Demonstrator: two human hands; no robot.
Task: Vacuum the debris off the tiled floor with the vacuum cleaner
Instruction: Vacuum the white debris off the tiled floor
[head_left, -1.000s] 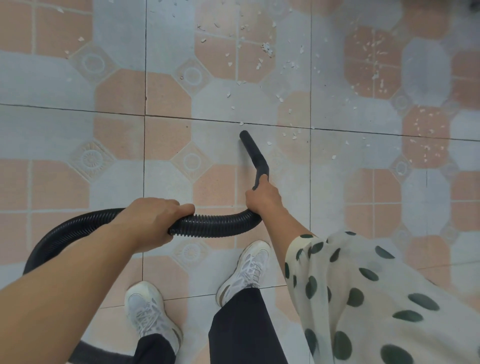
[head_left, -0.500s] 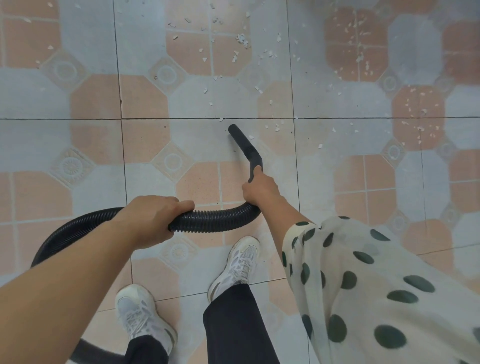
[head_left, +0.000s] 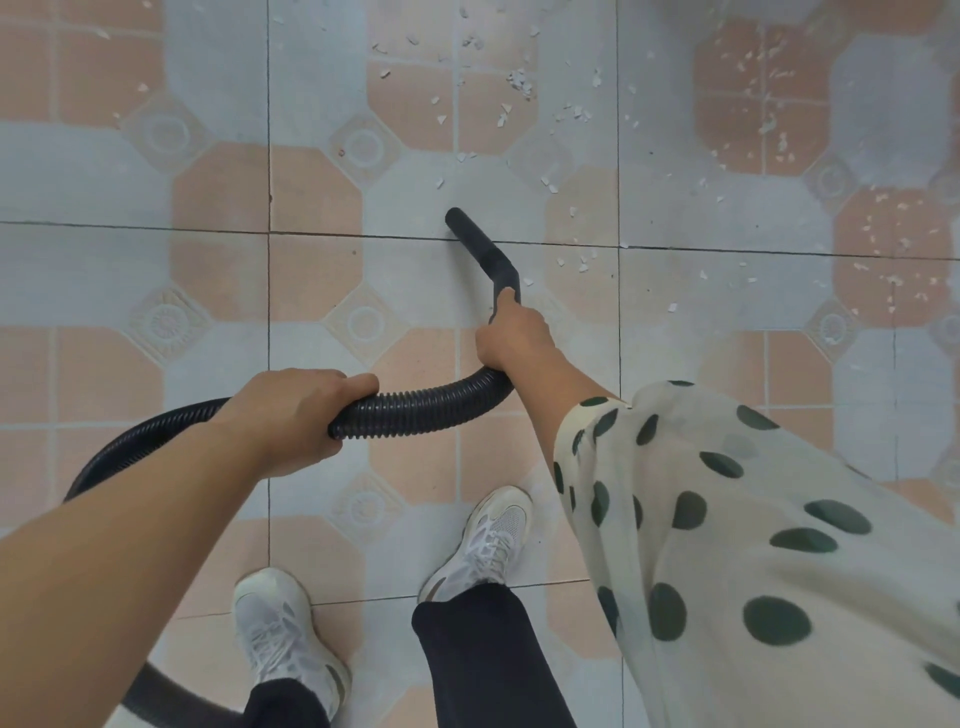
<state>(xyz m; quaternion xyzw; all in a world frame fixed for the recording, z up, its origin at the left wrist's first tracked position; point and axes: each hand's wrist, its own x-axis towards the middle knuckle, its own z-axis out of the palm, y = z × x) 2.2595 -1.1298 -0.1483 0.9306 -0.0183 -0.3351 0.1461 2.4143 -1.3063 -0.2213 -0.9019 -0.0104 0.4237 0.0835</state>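
Ahead and right of the nozzle (head_left: 478, 244), debris (head_left: 519, 83) is scattered; its handle is clasped by the nearer right-hand grip (head_left: 514, 338), the corrugated hose (head_left: 426, 405) by the left-hand grip (head_left: 291, 410).

A white lace-up right trainer (head_left: 488, 540) stands at six o'clock, toe toward twelve, ahead of the left trainer (head_left: 283, 639) at seven. Black trouser legs (head_left: 483, 654) cover both ankles. A loose cream sleeve (head_left: 753, 545) with dark green dots fills four o'clock.
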